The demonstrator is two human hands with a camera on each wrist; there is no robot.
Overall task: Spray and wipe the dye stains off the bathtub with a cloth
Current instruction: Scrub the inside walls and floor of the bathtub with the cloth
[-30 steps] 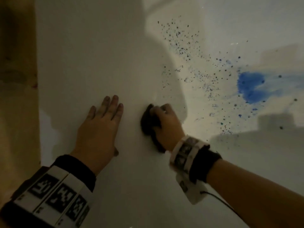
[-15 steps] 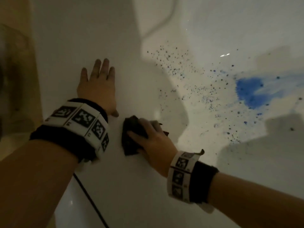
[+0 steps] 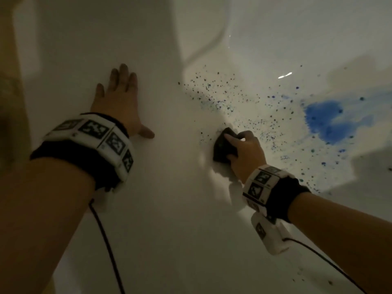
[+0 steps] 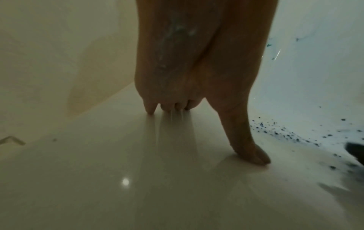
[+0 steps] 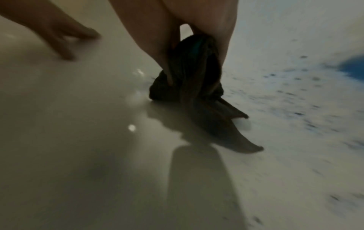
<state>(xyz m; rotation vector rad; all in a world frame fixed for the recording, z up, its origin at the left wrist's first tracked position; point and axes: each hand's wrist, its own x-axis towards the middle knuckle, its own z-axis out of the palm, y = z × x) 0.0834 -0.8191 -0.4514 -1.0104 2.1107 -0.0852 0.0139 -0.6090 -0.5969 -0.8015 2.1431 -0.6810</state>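
My right hand (image 3: 239,149) grips a dark bunched cloth (image 3: 222,147) and presses it against the white bathtub (image 3: 169,209) at the edge of a field of dark dye specks (image 3: 222,98). A large blue dye stain (image 3: 326,119) lies further right. In the right wrist view the cloth (image 5: 189,80) hangs between thumb and fingers, one corner trailing on the surface. My left hand (image 3: 118,102) lies flat on the tub with fingers straight and thumb spread; in the left wrist view its thumb (image 4: 246,140) and fingertips touch the tub surface. No spray bottle is in view.
A beige wall or floor (image 3: 8,102) borders the tub on the left. Cables (image 3: 106,240) run from both wrist bands. The tub's rounded inner corner (image 3: 212,39) curves above the specks. More faint specks (image 3: 314,279) sit low on the right.
My right hand has slid the cloth to the right, up to the specks. The left hand stays flat on the tub; the head view has shifted.
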